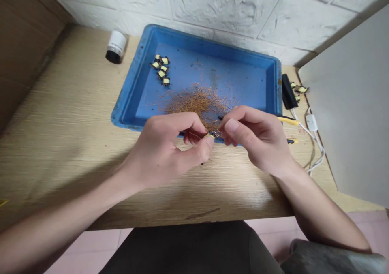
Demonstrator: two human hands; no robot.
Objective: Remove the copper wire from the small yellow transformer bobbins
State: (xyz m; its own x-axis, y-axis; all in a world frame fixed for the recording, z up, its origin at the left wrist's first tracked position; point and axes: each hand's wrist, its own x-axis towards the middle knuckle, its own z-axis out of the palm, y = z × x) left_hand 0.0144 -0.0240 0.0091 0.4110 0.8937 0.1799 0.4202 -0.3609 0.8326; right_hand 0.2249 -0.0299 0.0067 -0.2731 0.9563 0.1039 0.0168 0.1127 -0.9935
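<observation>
My left hand (170,144) pinches a small transformer (210,135) with yellow tape and metal pins between thumb and fingers, above the tray's near rim. From the right, my right hand (255,136) meets it, thumb and forefinger closed on what looks like a thin copper wire at the pins. Behind that hand show the yellow-and-black handles of a hand tool (288,120), perhaps pliers; most of it is hidden. A heap of copper wire clippings (197,101) lies just beyond my fingers in the blue tray (127,99).
Several yellow-taped transformers (161,69) sit in the tray's far left part. A white jar with a black lid (116,47) stands left of it. To the right are a black bar-shaped object (289,91), more transformers (301,89), a white cable switch (311,122) and a white panel (352,103).
</observation>
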